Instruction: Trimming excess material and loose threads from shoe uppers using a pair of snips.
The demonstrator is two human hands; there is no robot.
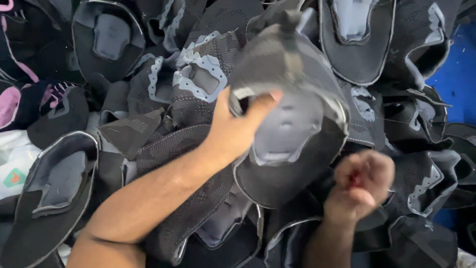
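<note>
My left hand (238, 126) lifts a shoe upper (290, 124) over the heap of uppers (124, 129); my right fist (362, 183) sits at its four o'clock, just beside.

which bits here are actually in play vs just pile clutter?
In play:
left hand gripping the lifted dark knit shoe upper
right hand, fisted, contents hidden

Lying about:
pile of dark shoe uppers
pink-trimmed uppers
blue surface

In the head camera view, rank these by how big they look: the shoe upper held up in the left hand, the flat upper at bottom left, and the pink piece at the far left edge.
1. Held shoe upper, though it is nearest the camera.
2. Flat upper at bottom left, close behind, so the order is unsure.
3. Pink piece, smallest, partly cut off.
</note>
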